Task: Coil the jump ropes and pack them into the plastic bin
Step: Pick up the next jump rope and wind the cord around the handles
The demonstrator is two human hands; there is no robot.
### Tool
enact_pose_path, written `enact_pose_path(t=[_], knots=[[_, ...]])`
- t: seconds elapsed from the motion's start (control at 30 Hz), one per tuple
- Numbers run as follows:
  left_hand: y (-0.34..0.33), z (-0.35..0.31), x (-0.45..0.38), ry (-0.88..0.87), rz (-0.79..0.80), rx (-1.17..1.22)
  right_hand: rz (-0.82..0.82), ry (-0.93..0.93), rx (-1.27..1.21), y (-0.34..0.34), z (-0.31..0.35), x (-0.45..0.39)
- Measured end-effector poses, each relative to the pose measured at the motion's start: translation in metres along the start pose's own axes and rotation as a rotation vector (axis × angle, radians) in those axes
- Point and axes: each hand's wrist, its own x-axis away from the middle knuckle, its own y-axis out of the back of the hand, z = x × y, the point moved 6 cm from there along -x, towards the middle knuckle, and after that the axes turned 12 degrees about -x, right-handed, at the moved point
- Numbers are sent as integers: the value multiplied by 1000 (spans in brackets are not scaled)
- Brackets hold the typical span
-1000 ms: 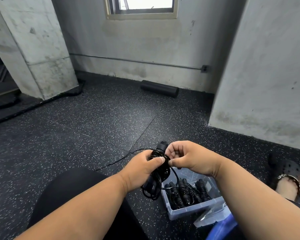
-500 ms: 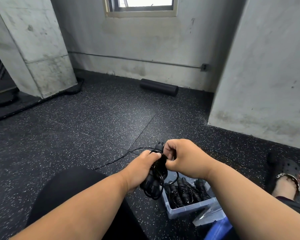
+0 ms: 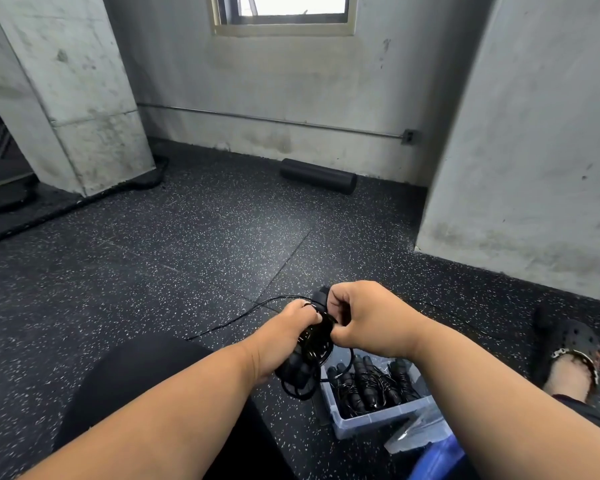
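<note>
Ahead of hands: bare floor to wall
Rope: black, coiled; left hand grips, right hand pinches
Bin: beneath, holds ropes

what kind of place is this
Probably a gym corner: speckled rubber floor, a black foam roller by the concrete wall, and a plastic bin of jump ropes.

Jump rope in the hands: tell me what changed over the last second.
The right hand closed from a loose pinch into a tighter grip on the cord beside the handle top. The loose cord trailing on the floor drew in a little. The left hand kept gripping the jump rope bundle; the bin of coiled ropes stayed put.
</note>
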Motion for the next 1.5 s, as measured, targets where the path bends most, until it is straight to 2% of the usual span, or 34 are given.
enact_pose_path(t=[0.2, 0.37, 0.57, 0.63, 0.87, 1.13, 1.33, 1.5], knots=[[-9, 2, 0, 73, 48, 129, -26, 102, 156, -8, 6, 0], [-15, 1, 4, 113, 93, 177, -11, 81, 124, -13, 2, -2], [5, -3, -4, -95, -169, -77, -1, 106, 83, -15, 8, -3], [8, -3, -5, -101, -187, -85, 7, 116, 84, -16, 11, -2], [4, -6, -1, -116, -142, -57, 79, 47, -105, -11, 4, -1], [-2, -11, 6, -102, -70, -147, 112, -8, -149, -7, -3, -2], [3, 1, -2, -67, -27, -103, 156, -134, -418, -10, -15, -1], [4, 0, -1, -109, -37, -123, 106, -123, -452, -6, -16, 0]])
